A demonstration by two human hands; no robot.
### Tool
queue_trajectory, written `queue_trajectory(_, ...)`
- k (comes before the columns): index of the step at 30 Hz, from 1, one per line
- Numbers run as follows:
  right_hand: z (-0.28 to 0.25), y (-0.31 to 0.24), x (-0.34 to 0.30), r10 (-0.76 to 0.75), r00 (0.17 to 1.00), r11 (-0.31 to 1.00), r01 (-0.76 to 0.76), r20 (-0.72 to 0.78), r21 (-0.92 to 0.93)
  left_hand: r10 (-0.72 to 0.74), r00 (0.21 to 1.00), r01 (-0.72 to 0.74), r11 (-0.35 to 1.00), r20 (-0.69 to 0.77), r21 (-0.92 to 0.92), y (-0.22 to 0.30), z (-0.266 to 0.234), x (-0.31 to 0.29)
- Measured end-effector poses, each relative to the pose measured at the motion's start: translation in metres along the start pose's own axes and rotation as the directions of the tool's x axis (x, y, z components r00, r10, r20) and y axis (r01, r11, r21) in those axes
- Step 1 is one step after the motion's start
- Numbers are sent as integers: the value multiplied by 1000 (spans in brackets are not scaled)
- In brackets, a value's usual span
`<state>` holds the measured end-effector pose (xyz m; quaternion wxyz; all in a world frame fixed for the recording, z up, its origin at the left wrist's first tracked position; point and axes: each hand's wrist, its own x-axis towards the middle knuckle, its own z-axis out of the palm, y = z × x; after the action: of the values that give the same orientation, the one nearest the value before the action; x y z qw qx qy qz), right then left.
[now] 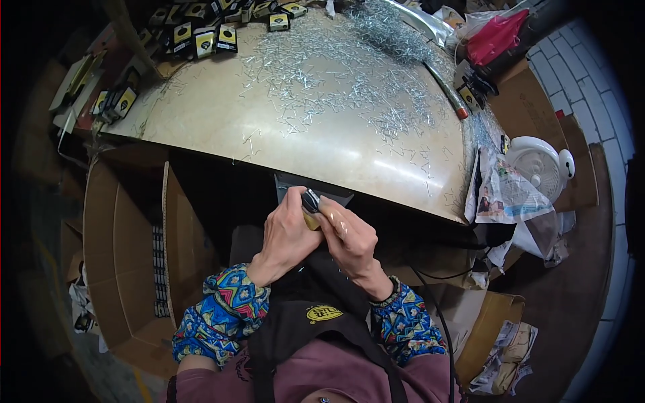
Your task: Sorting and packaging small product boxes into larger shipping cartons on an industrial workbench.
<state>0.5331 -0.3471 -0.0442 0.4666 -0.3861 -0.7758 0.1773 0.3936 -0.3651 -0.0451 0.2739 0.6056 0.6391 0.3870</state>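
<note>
Wearing purple shirt [349, 369], black apron [289, 336] with round yellow emblem, and patterned blue sleeve covers [225, 312] on both forearms. Running past right forearm: black cable [440, 312].

Pinching small black-and-yellow box [310, 199] between both hands, above apron, just short of worktop [376, 164] near edge. Gripping its left side with curled fingers of left hand [289, 228], its right side with bent fingers of right hand [349, 235]. Can't tell exact fingertip contact, mostly hidden. Can't identify pale glint along right fingers.

Just beyond hands, under edge: grey panel [289, 181], partly hidden.

To left, below worktop: big open cardboard box [111, 255] with stacked dark items [160, 269] inside. To right, below: smaller carton [500, 302] and crumpled paper [510, 366].

At right end of worktop: printed plastic sheet [500, 188], then white fan [537, 164] beside it.

On worktop: loose bent wire pieces [302, 84] scattered over middle and right, thickening into wire heap [386, 33] at far side. Near heap, lying at a slant: dark rod [443, 91] with red end. At far left: cluster of black-and-yellow boxes [205, 41]. At far right: bright pink bag [497, 37].
</note>
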Motion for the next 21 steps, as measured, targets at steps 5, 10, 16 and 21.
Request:
queue_trajectory(5, -11, 0, 1, 134, 990, 953, -144, 53, 265, 112, 992, -108, 992, -63, 64, 7, -4, 0)
queue_trajectory(10, -18, -12, 19, 431, 885, 794, -465, 176, 393, 225, 969, -213, 970, -100, 113, 8, -4, 5)
queue_trajectory(16, -23, -7, 18, 241, 944, 917, -297, 224, 266, 204, 973, -191, 974, -104, 119, 2, 0, 1)
queue_trajectory(21, -3, -13, 13, 28, 998, 996, -32, 48, 85, 100, 985, -99, 995, -140, 13, 1, 7, 4)
